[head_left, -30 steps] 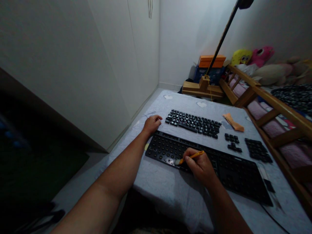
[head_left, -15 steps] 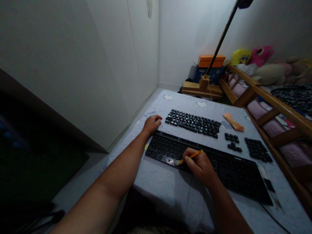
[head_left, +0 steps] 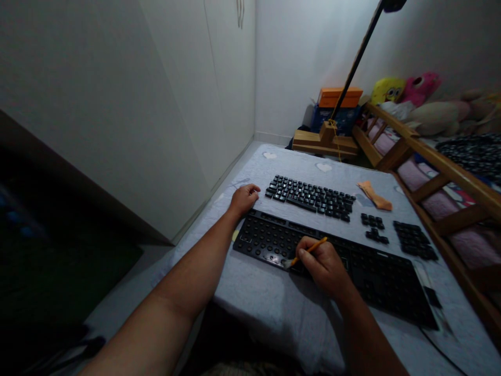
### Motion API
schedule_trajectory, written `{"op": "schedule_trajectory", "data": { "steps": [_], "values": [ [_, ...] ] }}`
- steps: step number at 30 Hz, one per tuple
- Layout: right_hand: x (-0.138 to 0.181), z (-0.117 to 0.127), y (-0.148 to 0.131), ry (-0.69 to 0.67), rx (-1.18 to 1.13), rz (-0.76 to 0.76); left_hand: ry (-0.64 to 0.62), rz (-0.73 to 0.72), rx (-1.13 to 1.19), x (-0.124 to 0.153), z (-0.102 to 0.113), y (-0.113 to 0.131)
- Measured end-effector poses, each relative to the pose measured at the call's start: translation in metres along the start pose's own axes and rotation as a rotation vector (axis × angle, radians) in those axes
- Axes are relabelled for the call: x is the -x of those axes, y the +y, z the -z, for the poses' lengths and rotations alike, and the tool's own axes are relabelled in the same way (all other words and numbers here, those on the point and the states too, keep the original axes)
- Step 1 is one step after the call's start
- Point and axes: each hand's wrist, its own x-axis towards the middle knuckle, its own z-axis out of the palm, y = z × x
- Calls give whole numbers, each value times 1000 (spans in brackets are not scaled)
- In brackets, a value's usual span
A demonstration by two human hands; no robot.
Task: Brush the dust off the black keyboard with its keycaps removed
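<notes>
My right hand (head_left: 320, 263) is closed around a thin brush (head_left: 313, 247) with an orange-yellow handle. Its pale bristles touch the near edge of a black keyboard (head_left: 270, 241), whose keycaps are off, around the bottom row. Part of the keyboard is hidden behind this hand. My left hand (head_left: 245, 199) rests on the cloth just past the keyboard's upper left corner, fingers loosely curled and apart, holding nothing. Beyond the keyboard lie the removed black keycaps (head_left: 309, 197), laid out in rows. Smaller keycap groups (head_left: 373, 222) and a number-pad block (head_left: 415, 240) sit to the right.
A patterned light cloth (head_left: 250, 292) covers the table. Toward the right back lies an orange cloth strip (head_left: 374, 196). A clear packet (head_left: 432, 297) is by the keyboard's right end, where a cable (head_left: 442, 349) runs off. A wooden bed rail (head_left: 450, 162) borders the right side; a white cabinet (head_left: 188, 104) stands left.
My right hand and the brush have shifted slightly to the right along the keyboard's near edge. My left hand has stayed in place.
</notes>
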Motion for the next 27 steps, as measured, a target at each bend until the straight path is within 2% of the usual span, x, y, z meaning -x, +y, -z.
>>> {"op": "schedule_trajectory", "data": {
  "steps": [8,14,23,27],
  "values": [
    [0,5,1,31,-31,-54,-3,14,-3,1,1,2],
    [-1,3,1,-8,-20,-48,-12,4,-7,1,2,4],
    [-2,7,1,47,-22,-72,-16,0,-8,2,2,4],
    [-2,8,4,13,-12,-69,-7,1,-4,2,1,3]
  ]
}}
